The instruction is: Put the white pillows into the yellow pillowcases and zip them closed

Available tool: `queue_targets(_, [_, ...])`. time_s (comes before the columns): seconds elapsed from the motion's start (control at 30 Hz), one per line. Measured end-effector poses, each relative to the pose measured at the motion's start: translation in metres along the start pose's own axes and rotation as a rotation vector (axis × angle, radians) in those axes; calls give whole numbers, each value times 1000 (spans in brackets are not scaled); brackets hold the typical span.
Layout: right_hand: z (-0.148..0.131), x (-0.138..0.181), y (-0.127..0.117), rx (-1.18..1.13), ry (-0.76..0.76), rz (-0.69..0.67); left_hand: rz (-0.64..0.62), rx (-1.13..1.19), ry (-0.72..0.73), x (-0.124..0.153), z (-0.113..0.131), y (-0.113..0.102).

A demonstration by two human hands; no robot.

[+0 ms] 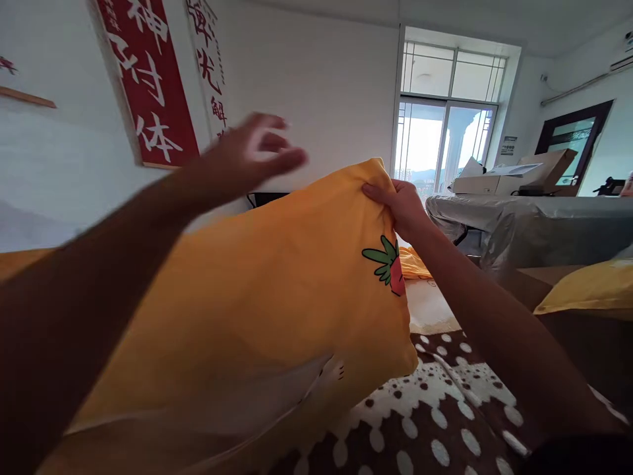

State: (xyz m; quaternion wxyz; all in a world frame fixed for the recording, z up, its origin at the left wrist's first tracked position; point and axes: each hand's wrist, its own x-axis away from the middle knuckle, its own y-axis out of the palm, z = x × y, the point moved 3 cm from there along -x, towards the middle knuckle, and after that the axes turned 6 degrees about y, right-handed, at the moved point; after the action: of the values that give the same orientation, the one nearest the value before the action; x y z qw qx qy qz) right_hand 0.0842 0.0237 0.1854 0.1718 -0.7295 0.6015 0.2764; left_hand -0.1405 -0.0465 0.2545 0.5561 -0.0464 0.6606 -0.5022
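Observation:
A long orange fabric cover (pixel 277 277), which looks like a pillowcase, stretches across the view from the left edge. It has a printed red radish with green leaves (pixel 388 264) near its right end and a pale printed patch lower down. My right hand (pixel 403 204) pinches its upper right corner, thumb on the near side. My left hand (pixel 260 148) is raised just above the top edge of the cover, fingers curled and apart from the thumb, with nothing in it. Whether the cover has filling inside, I cannot tell.
Beneath lies a brown and white dotted blanket (pixel 440 402). More orange cloth (pixel 414 262) lies behind the cover. On the right are a yellow pillow (pixel 593 287) and a plastic-covered table (pixel 558 211) bearing a cardboard box (pixel 554 168). A window and wall banners are behind.

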Motion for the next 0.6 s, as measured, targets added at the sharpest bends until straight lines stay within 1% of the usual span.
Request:
queue_targets(0.03, [-3, 2, 3, 4, -3, -10, -54, 71, 53, -7, 8, 11])
queue_targets(0.1, [-8, 7, 5, 15, -6, -17, -242, 217, 96, -19, 22, 39])
queue_targets(0.13, [-9, 10, 4, 24, -1, -15, -337, 268, 73, -23, 26, 53])
queue_targets(0.17, [-9, 13, 3, 28, 10, -7, -397, 304, 28, -26, 28, 66])
queue_targets(0.2, [-8, 16, 1, 24, 27, 10, -426, 338, -17, -29, 28, 77])
queue_targets(0.23, [-5, 20, -1, 15, 51, 38, -427, 380, -52, -30, 27, 86])
queue_targets(0.3, [5, 33, -5, 3, 111, 105, -383, 486, -83, -33, 24, 97])
queue_targets(0.37, [23, 54, -8, 40, 143, 170, -318, 547, -120, -35, 17, 101])
queue_targets(0.43, [46, 84, -9, 177, 153, 205, -242, 543, -178, -38, 10, 99])
queue_targets(0.5, [74, 121, -12, 352, 209, 191, -175, 521, -239, -41, 1, 94])
queue_targets(0.6, [118, 174, -23, 525, 428, 52, -95, 491, -270, -44, -13, 85])
